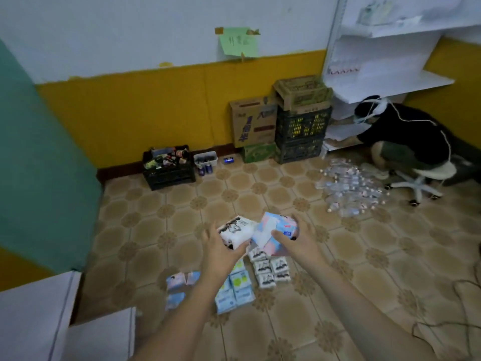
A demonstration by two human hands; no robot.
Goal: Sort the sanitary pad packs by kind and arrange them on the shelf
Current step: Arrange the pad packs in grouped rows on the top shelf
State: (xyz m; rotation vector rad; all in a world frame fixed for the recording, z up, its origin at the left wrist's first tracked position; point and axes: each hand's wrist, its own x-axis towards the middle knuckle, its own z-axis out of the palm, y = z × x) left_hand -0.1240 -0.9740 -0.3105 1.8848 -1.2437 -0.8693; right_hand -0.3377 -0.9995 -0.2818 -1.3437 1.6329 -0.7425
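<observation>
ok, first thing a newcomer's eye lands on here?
The two hands at centre: the left hand grips a white black-printed pad pack, the right hand a pink-and-blue pad pack. Below them lie sorted pack groups on the tiled floor; far right, a crouching person in black reaches into white shelving.

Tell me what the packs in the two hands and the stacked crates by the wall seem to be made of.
White pack in the left hand and pink-and-blue pack in the right hand: likely soft plastic film, judging by the printed, slightly glossy, pillowy surfaces. Black crates: probably rigid moulded plastic, with lattice walls. The blur leaves both uncertain.
</observation>
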